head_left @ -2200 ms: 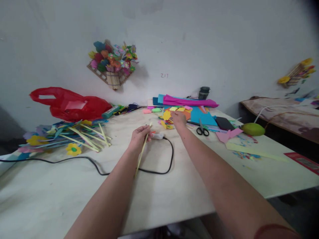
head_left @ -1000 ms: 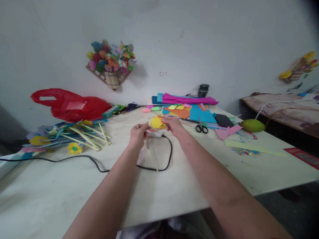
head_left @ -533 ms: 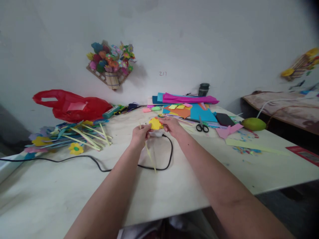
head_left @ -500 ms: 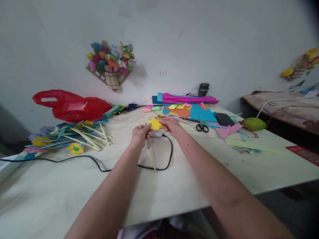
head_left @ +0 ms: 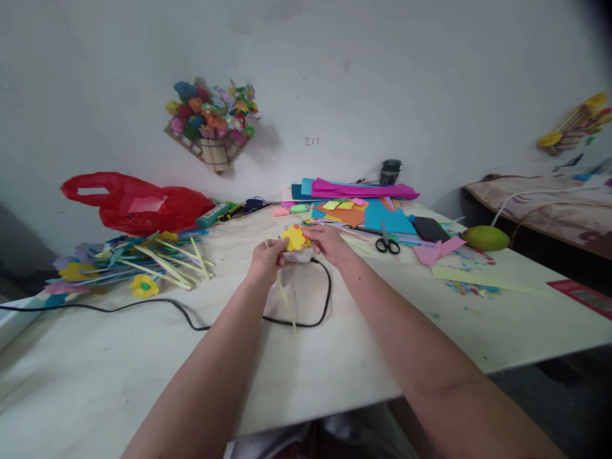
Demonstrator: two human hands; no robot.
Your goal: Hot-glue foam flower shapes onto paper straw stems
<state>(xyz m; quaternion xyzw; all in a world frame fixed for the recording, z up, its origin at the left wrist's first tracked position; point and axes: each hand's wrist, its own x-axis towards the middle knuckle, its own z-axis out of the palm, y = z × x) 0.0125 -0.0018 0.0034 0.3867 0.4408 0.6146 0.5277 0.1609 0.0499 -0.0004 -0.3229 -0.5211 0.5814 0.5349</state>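
Between my two hands is a yellow flower cutout [head_left: 294,238], its flat face toward me. My left hand [head_left: 266,260] pinches the flower's left edge, and a thin pale-yellow strip [head_left: 285,299] runs through the same fingers, hanging down toward the table. At the other side, my right hand [head_left: 329,242] is closed at the flower's right edge, where a bit of orange shows behind the yellow. Fingertips partly hide that edge. Beneath the hands lies a white object [head_left: 299,257] with a black cord [head_left: 329,287]; its kind is mostly hidden.
Left are cutout flowers [head_left: 144,286], pale strips [head_left: 165,268] and a red plastic bag [head_left: 143,204]. Scissors [head_left: 387,245], colored sheets [head_left: 389,217], a dark phone [head_left: 430,229] and a green fruit [head_left: 486,238] lie right. The cord crosses the table.
The yellow flower has shifted slightly left and turned, showing more of its scalloped outline. My left hand moved a little left with the strip; both hands keep their grip.
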